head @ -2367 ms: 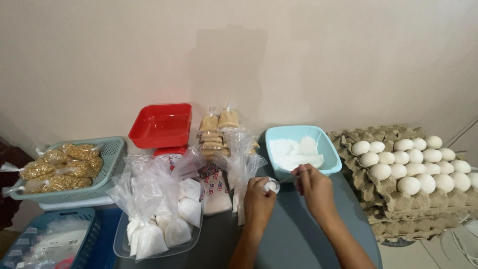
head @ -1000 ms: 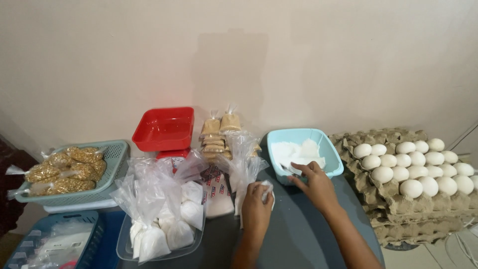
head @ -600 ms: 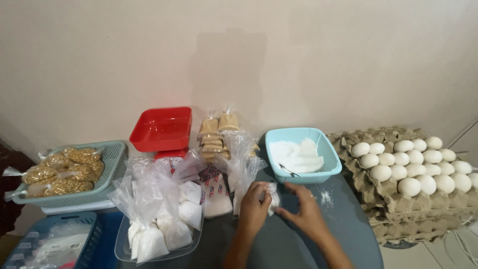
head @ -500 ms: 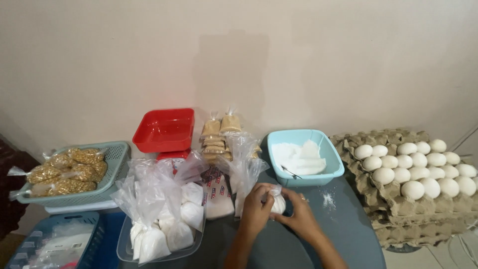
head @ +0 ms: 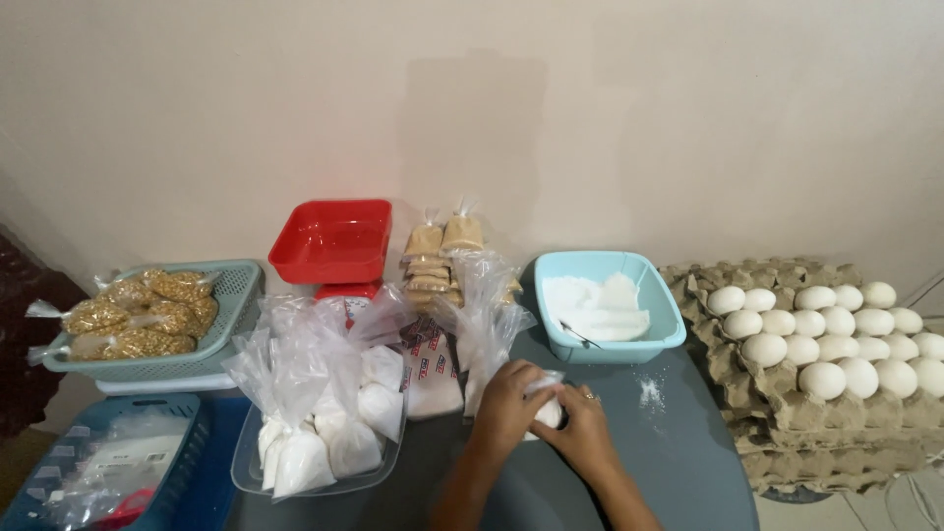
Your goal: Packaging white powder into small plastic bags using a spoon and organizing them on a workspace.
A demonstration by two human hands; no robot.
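Both of my hands meet over the dark table [head: 678, 452] in front of me. My left hand [head: 506, 405] and my right hand [head: 582, 433] together clasp a small clear plastic bag of white powder [head: 547, 411], its twisted top sticking up between the fingers. Just beyond them stands a light blue tub [head: 608, 307] of white powder with a thin spoon lying in it. A little powder is spilled on the table [head: 650, 393] beside the tub.
A clear tray of filled white bags [head: 320, 433] sits at left. Behind are a red scale pan [head: 332, 239], stacked brown packets [head: 442, 251], loose clear bags [head: 484, 315] and a green basket of brown packets [head: 147, 315]. Egg trays [head: 826, 344] stand at right.
My right hand came back from the blue tub to the small bag. Both hands now close around it, lower and nearer to me than before.
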